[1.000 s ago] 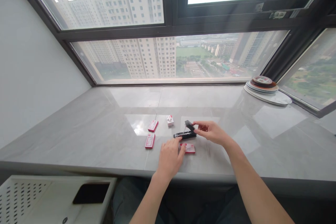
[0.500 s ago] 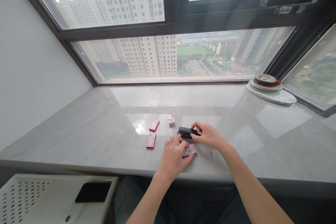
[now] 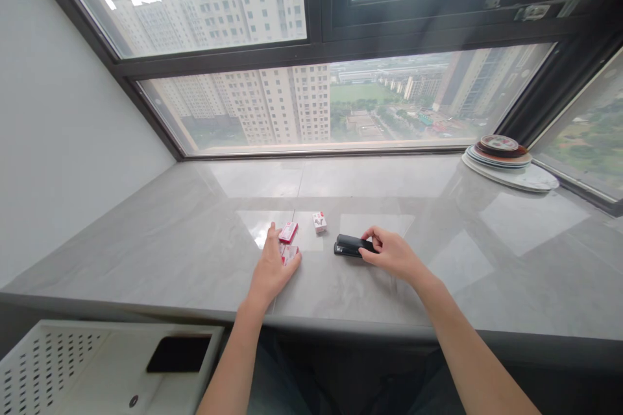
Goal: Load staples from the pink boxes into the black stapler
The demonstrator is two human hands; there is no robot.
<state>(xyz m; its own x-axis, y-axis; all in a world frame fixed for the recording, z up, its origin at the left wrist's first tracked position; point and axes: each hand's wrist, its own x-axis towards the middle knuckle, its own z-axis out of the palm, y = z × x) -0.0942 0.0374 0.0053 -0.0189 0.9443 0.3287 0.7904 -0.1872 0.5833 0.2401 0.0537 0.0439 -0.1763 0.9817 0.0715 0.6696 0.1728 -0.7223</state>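
My right hand (image 3: 393, 253) grips the rear of a black stapler (image 3: 348, 245) that lies on the grey ledge, thumb in front and fingers behind. To the left, my left hand (image 3: 271, 267) curls around a small red-and-white box (image 3: 291, 254), thumb at its right side. Part of another similar box shows beside it, mostly hidden by the hand. Just beyond the fingertips lies a flat red-and-white box (image 3: 288, 231). A smaller white box (image 3: 319, 222) with a printed picture stands between the two hands, farther back.
A stack of round plates or mats (image 3: 506, 162) sits at the far right by the window (image 3: 341, 110). Below the ledge's front edge, at the left, is a white tray-like surface (image 3: 111, 369) with a dark phone-like slab (image 3: 178, 355) on it.
My left hand has moved left with the red-and-white box, from in front of the stapler to the other boxes. My right hand stays on the stapler. The view has shifted slightly.
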